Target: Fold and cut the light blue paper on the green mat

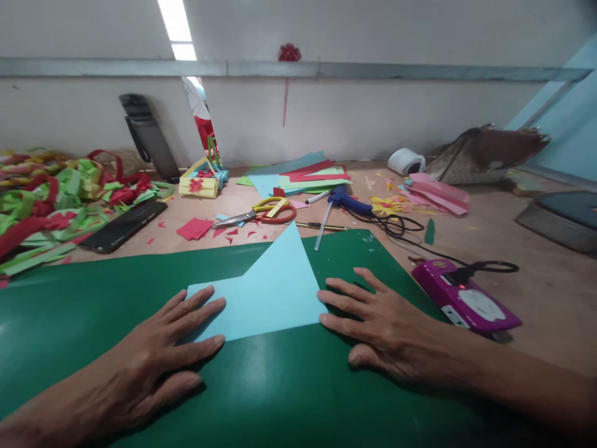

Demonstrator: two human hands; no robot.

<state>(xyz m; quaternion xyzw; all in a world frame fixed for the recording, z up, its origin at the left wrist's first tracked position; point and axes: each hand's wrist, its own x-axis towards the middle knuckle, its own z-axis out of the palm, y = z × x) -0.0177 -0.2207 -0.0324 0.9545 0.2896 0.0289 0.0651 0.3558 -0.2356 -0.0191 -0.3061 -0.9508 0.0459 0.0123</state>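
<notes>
A folded sheet of light blue paper (275, 292) lies on the green mat (261, 386), one part rising to a point at the top. Across its left end rests my left hand (172, 342), fingers spread and flat. My right hand (377, 323) is also spread, with fingertips touching the paper's right edge and the thumb on the mat. Neither hand grips anything. Beyond the paper's tip are scissors (256, 213) with yellow and orange handles, and a pencil (321, 226).
A blue glue gun (349, 202) trails its cord to a purple power strip (466, 295) at right. Coloured paper sheets (312, 177) lie behind. At left are a black phone (125, 225), piled paper strips (60, 199) and a dark bottle (152, 140). A bag (485, 155) stands at back right.
</notes>
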